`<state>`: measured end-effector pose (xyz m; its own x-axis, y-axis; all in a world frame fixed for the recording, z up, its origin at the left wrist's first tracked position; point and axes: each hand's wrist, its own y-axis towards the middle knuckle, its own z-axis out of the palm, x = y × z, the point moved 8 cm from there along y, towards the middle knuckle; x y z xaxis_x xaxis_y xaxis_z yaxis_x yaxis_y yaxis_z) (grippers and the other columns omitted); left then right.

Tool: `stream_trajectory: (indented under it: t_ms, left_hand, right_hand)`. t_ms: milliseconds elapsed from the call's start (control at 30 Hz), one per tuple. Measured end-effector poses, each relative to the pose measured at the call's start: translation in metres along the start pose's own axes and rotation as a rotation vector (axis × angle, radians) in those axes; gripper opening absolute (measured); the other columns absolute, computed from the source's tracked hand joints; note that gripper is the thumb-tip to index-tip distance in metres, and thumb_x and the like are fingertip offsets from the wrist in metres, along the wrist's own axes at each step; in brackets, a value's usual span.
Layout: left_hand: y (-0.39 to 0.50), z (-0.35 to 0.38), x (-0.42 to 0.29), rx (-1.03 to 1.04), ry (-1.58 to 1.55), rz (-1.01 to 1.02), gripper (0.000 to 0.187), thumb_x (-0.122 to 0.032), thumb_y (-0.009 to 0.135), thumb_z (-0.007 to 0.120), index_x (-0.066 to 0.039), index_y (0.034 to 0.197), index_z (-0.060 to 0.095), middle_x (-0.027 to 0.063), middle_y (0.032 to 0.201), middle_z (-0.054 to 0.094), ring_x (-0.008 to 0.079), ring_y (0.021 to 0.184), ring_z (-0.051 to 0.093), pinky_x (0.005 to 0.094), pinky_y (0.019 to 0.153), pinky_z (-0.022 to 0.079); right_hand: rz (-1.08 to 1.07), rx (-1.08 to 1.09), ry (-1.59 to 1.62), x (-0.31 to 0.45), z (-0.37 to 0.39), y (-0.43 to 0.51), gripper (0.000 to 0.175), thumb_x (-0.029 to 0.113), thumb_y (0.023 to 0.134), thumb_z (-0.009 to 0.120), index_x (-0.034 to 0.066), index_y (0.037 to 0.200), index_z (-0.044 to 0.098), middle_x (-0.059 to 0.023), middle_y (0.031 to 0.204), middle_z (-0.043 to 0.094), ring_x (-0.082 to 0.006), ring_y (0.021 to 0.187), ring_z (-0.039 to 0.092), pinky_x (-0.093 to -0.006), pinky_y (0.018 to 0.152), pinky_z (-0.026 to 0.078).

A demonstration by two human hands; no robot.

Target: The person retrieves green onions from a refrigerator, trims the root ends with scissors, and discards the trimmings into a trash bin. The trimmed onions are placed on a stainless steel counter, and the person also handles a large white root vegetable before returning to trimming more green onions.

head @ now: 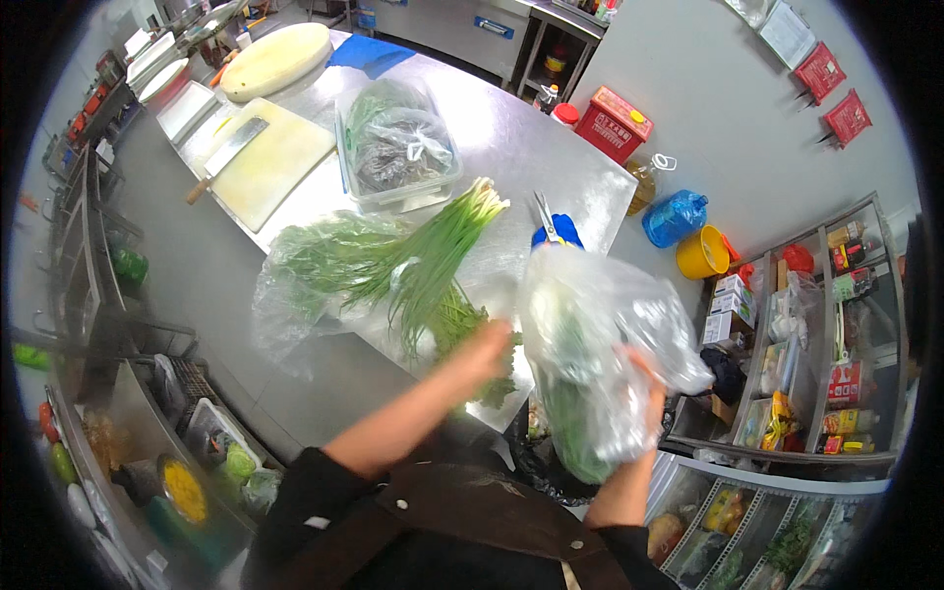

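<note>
A clear plastic bag (612, 310) with green vegetables inside is in my right hand (643, 372), held up off the front right of the steel table. Part of that hand is hidden by the plastic. Blurred by motion, my left hand (493, 345) is over dark leafy greens (464, 317) at the table's near edge; whether it touches them is unclear. Beyond it lies a bunch of scallions (450, 240), roots pointing away. Left of the bunch, another clear bag (317, 258) of greens hangs over the table edge. Scissors (546, 220) rest on a blue item (566, 231) behind the held bag.
On the steel table (509, 140) stand a plastic tub (402, 199) of bagged produce, a cutting board (284, 158) with a cleaver (237, 147), and a round board (276, 63). Shelves (800, 354) of packages stand right. A black-lined bin (542, 472) is below my right hand.
</note>
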<state>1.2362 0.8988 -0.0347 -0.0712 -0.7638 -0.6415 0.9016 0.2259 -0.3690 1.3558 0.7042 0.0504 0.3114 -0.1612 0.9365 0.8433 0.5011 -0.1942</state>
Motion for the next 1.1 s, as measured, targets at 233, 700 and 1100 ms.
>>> stream_trajectory:
  t_ms: [233, 700, 1100]
  left_hand:
    - [0.046, 0.095, 0.111, 0.264, -0.277, -0.137, 0.058, -0.045, 0.095, 0.049, -0.005, 0.136, 0.040, 0.0108, 0.121, 0.055, 0.0239, 0.107, 0.055, 0.0364, 0.095, 0.044]
    - [0.000, 0.175, 0.131, -0.044, 0.323, -0.077, 0.062, -0.048, 0.097, 0.044, 0.000, 0.136, 0.039, 0.0113, 0.124, 0.052, 0.0175, 0.111, 0.050, 0.0299, 0.096, 0.040]
    - [0.015, 0.137, 0.128, 0.078, -0.072, 0.011, 0.053, -0.031, 0.097, 0.051, -0.009, 0.140, 0.030, 0.0072, 0.128, 0.048, 0.0169, 0.114, 0.049, 0.0326, 0.095, 0.043]
  right_hand:
    - [0.019, 0.145, -0.821, 0.006, -0.070, -0.085, 0.042, 0.006, 0.078, 0.061, 0.0009, 0.119, 0.055, -0.0139, 0.110, 0.058, -0.0296, 0.104, 0.056, -0.0322, 0.094, 0.041]
    - [0.078, 0.122, -0.952, -0.031, -0.116, -0.101, 0.075, 0.026, 0.073, 0.071, -0.0038, 0.134, 0.039, -0.0275, 0.131, 0.047, -0.0359, 0.122, 0.046, -0.0410, 0.100, 0.037]
    - [0.386, 0.287, -1.141, 0.000, -0.077, -0.102, 0.090, 0.029, 0.068, 0.077, 0.0023, 0.142, 0.032, -0.0257, 0.136, 0.043, -0.0357, 0.128, 0.042, -0.0417, 0.105, 0.033]
